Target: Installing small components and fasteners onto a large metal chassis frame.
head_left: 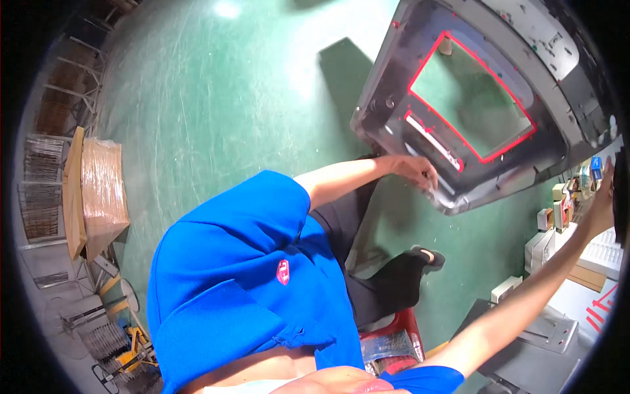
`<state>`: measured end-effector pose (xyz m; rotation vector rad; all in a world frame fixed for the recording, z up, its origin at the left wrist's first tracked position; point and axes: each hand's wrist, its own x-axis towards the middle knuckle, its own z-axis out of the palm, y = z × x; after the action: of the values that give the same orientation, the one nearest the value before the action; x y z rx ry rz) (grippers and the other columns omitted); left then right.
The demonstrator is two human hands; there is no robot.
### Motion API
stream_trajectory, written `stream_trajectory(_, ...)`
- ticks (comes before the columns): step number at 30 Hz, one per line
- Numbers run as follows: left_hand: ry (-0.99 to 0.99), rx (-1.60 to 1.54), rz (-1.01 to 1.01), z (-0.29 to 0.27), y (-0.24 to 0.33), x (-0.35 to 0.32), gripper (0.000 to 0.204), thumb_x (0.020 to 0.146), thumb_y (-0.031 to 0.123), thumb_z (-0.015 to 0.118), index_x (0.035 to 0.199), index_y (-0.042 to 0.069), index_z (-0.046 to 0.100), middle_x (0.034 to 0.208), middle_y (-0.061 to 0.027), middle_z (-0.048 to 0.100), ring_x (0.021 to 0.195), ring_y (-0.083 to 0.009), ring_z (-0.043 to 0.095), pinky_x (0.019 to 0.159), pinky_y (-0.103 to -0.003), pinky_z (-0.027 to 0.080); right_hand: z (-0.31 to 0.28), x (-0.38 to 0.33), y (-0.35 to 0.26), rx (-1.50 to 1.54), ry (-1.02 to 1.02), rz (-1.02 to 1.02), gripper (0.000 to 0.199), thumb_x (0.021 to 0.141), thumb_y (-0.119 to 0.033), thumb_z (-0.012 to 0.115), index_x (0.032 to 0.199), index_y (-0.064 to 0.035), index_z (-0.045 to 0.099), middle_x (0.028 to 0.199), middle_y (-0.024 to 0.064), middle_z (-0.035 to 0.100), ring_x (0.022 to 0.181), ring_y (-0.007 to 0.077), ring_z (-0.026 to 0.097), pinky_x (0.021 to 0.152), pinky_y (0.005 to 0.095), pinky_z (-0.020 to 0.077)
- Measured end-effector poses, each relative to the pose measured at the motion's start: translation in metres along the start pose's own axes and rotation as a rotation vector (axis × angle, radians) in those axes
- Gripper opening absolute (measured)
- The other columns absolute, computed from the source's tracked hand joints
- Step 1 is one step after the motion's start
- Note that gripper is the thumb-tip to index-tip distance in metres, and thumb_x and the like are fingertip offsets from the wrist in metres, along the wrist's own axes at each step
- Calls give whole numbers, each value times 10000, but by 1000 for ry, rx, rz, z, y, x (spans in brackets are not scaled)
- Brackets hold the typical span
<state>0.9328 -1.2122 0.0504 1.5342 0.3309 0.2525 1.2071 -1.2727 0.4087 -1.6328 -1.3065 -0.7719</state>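
A large dark grey panel (394, 75) stands tilted at the upper right. It has a four-sided opening edged in red and a white slot strip (433, 142) outlined in red. At the panel's lower left corner is my left hand (415, 171), its fingers curled in beside the edge. Whether they grip the edge or something small is hidden. My right arm reaches far out to the right, where my right hand (600, 205) is up against a dark object (619, 197) cut off by the picture's rim. Its fingers barely show.
A red stool-like object (408, 323) is below my legs on the green floor (197, 98). Boxes (546, 218) and a grey table (525, 358) line the right side. Far left are a film-wrapped stack (104, 187), racks (42, 187) and a yellow tool (134, 351).
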Motion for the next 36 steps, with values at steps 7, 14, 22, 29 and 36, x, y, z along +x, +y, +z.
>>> stream_trajectory(7, 258, 350, 278, -6, -39, 11, 179, 758, 132, 649, 917, 71, 705, 787, -17, 652, 674, -84, 581, 631, -265, 499, -43, -207, 36, 308, -304, 382, 272, 912, -200, 540, 1049, 16, 633, 882, 69, 654, 655, 111, 569, 600, 241, 470)
stream_trajectory(14, 257, 305, 355, -11, -35, 22, 317, 837, 237, 586, 1087, 46, 627, 875, -18, 646, 743, -94, 555, 655, -262, 462, -120, -360, 15, 636, -353, 899, 281, 920, -214, 515, 1038, 18, 621, 910, 86, 662, 618, 115, 551, 606, 243, 450)
stream_trajectory(22, 276, -208, -123, 172, -59, -54, 371, 911, 215, 473, 1241, 48, 476, 669, 17, 477, 492, -39, 364, 431, -188, 276, -151, -452, -31, 818, -475, 1103, 158, 847, -98, 606, 952, 16, 637, 751, 47, 645, 623, 79, 578, 561, 231, 458)
stream_trajectory(29, -96, -654, -239, 304, -10, -93, 367, 947, 158, 413, 1300, 59, 433, 651, 50, 401, 500, -23, 300, 443, -183, 206, -182, -486, -35, 847, -435, 996, 142, 816, -28, 633, 947, 25, 640, 889, 57, 644, 731, 100, 619, 668, 233, 501)
stream_trajectory(36, -308, -563, -174, 333, 1, -111, 449, 978, 222, 364, 1380, 23, 337, 608, 53, 341, 486, -37, 251, 436, -195, 199, -224, -517, -29, 1192, -416, 1090, 102, 795, -2, 661, 865, 64, 628, 811, 99, 653, 722, 143, 650, 676, 262, 521)
